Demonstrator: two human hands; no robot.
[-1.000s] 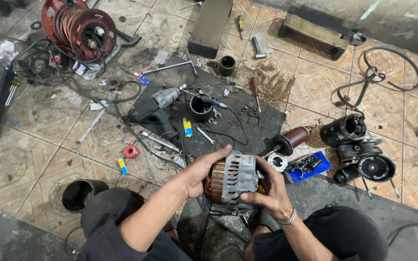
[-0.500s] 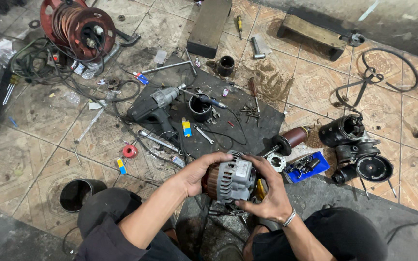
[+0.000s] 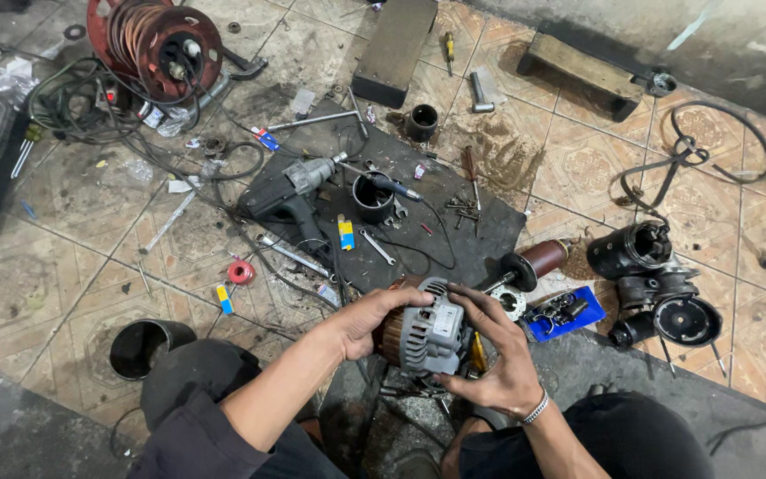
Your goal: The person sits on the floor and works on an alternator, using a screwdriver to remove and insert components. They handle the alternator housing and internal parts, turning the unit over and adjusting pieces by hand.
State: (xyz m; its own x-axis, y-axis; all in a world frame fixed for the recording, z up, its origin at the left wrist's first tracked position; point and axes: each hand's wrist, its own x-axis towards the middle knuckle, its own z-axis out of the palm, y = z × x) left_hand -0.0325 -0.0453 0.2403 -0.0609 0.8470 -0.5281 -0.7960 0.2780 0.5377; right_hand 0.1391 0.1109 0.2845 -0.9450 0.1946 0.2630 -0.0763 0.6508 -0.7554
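— Turning it again? The alternator point(image 3: 425, 337) sits lower now, over the dark mat's point(image 3: 454, 191) near edge.
— Yes, left hand point(image 3: 361, 321) grips its copper end, right hand point(image 3: 498, 359) clasps the grey housing.

One alternator point(image 3: 427, 335), one power drill point(image 3: 290, 191), one cable reel point(image 3: 154, 40), two hands point(image 3: 370, 321)

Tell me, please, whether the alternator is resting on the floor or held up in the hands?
Held up. The left hand and right hand grip the alternator from both sides, above the dark mat.
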